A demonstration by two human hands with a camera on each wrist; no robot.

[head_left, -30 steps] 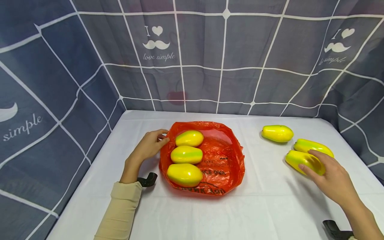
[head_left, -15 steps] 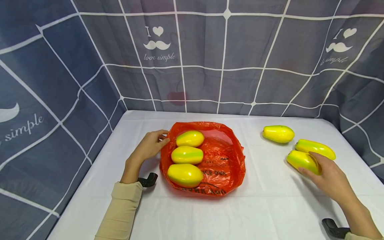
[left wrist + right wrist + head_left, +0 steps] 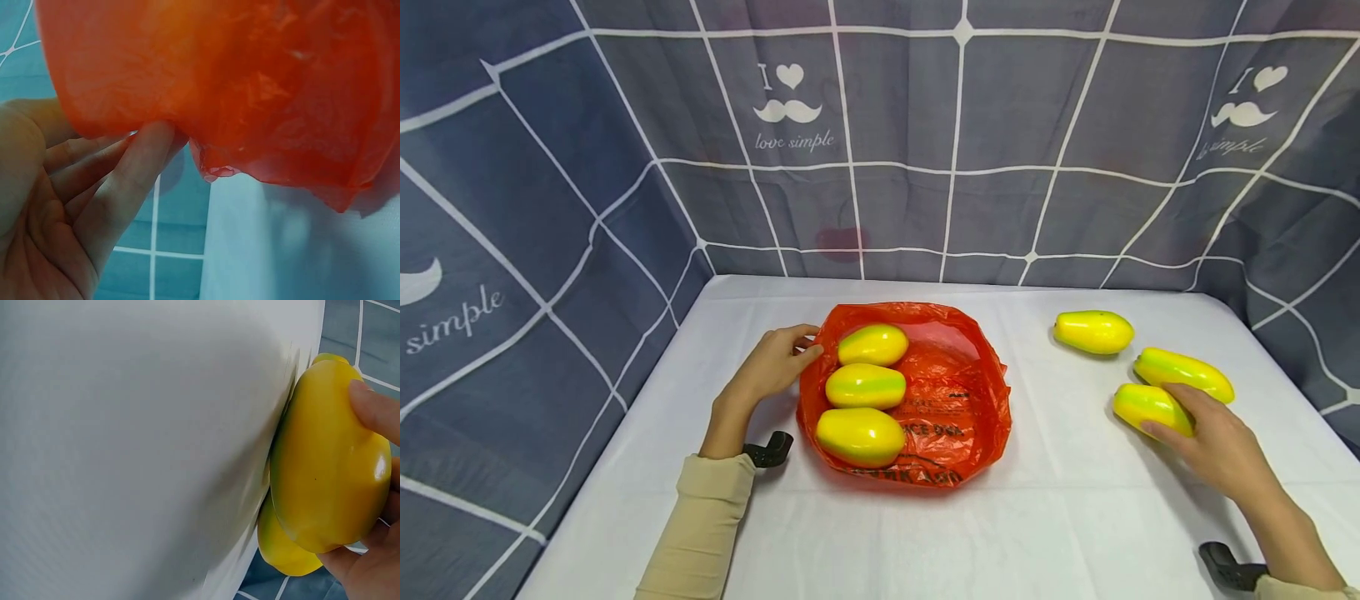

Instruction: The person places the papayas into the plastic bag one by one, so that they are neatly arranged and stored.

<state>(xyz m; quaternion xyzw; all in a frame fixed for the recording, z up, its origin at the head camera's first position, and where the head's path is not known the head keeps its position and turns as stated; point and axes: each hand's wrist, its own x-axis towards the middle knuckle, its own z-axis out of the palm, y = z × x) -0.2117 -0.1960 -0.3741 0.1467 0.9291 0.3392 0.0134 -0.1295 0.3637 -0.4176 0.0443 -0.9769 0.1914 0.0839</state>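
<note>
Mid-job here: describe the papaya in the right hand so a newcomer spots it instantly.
On the white tablecloth, find the red plastic bag and look to its right. The held papaya is the closest to the head camera of the three there, just in front of a greenish-yellow neighbour. Only it is gripped by the right hand.

Six yellow fruits [image 3: 865,387], one red bag [image 3: 958,379], two hands [image 3: 778,361].

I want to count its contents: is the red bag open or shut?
Open. The red bag is spread wide, showing its inside and three yellow fruits; the left hand holds its edge.
</note>
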